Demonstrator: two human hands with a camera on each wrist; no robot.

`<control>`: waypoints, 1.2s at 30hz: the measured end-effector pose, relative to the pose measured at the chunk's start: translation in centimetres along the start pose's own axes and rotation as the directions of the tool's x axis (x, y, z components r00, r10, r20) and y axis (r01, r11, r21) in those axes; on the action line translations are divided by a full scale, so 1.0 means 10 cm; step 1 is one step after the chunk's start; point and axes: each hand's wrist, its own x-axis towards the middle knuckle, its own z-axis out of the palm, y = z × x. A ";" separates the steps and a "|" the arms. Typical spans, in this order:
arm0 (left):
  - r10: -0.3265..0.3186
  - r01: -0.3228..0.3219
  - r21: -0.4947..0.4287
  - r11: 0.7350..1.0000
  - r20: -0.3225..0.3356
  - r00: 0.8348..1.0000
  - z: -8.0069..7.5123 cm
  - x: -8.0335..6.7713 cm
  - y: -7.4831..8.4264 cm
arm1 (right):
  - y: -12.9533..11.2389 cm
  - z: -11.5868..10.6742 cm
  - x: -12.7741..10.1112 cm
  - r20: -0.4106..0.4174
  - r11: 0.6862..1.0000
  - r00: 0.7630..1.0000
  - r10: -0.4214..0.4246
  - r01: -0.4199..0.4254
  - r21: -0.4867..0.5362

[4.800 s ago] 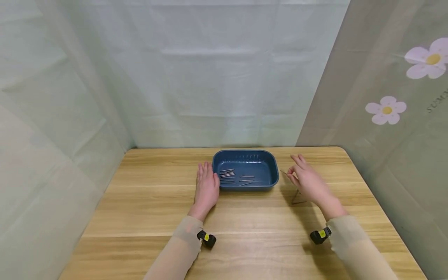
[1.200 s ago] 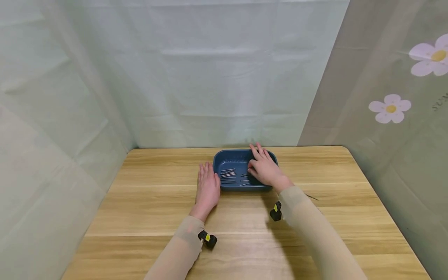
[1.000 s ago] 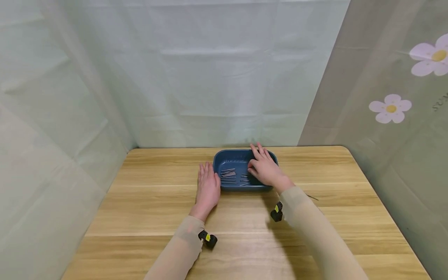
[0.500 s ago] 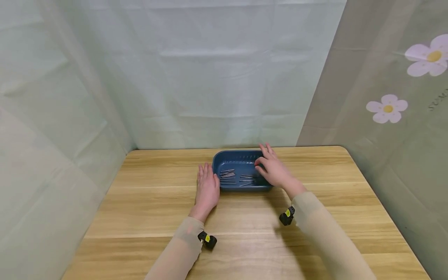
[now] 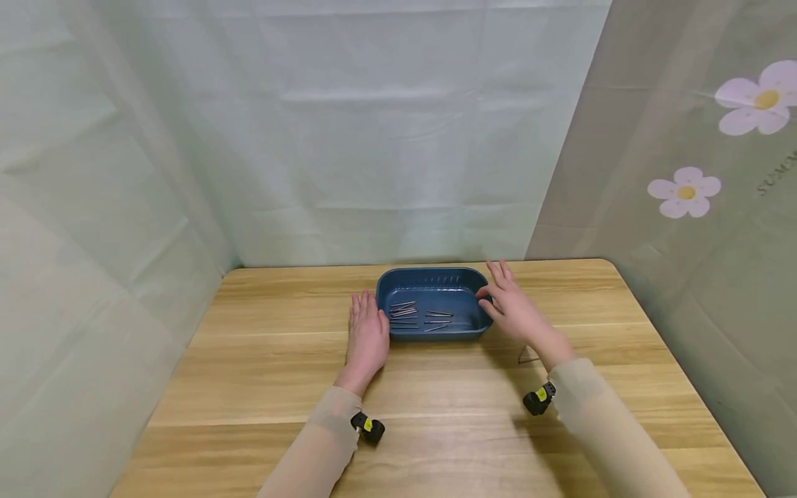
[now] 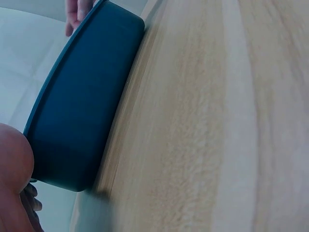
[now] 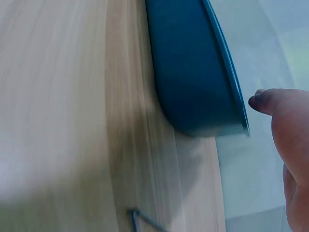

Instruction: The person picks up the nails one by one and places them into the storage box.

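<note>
A dark blue plastic tray (image 5: 429,333) stands at the middle back of a wooden table (image 5: 261,373). Several thin metal nails (image 5: 414,312) lie on its floor. My left hand (image 5: 367,330) rests flat on the table, touching the tray's left side. My right hand (image 5: 510,308) hovers with fingers spread at the tray's right rim, holding nothing. In the left wrist view the tray's wall (image 6: 82,121) fills the left half. The right wrist view shows the tray's corner (image 7: 193,72) beside my thumb (image 7: 270,104).
Loose nails (image 5: 526,356) lie on the table just behind my right wrist, also seen as nails (image 7: 145,220) in the right wrist view. Pale cloth walls (image 5: 398,138) close in the table at the back and both sides. Bare wood stretches in front of the tray.
My right hand, which pinched a nail beside the tray earlier and then reached into the tray, has drawn back right over the rim, holding nothing. The left hand has stayed put.
</note>
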 end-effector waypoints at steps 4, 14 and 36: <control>-0.004 0.004 0.001 1.000 0.001 1.000 0.00 0.00 -0.01 | 0.09 -0.05 -0.11 -0.007 1.000 1.000 0.016 -0.016 0.023; -0.015 0.015 0.007 1.000 0.018 1.000 0.01 -0.01 -0.01 | 0.35 -0.19 -0.52 -0.015 0.995 0.996 0.090 -0.090 0.031; -0.012 0.012 -0.011 1.000 0.007 1.000 -0.04 -0.05 -0.02 | 0.78 -0.23 -1.22 0.039 0.977 0.976 0.215 -0.215 0.004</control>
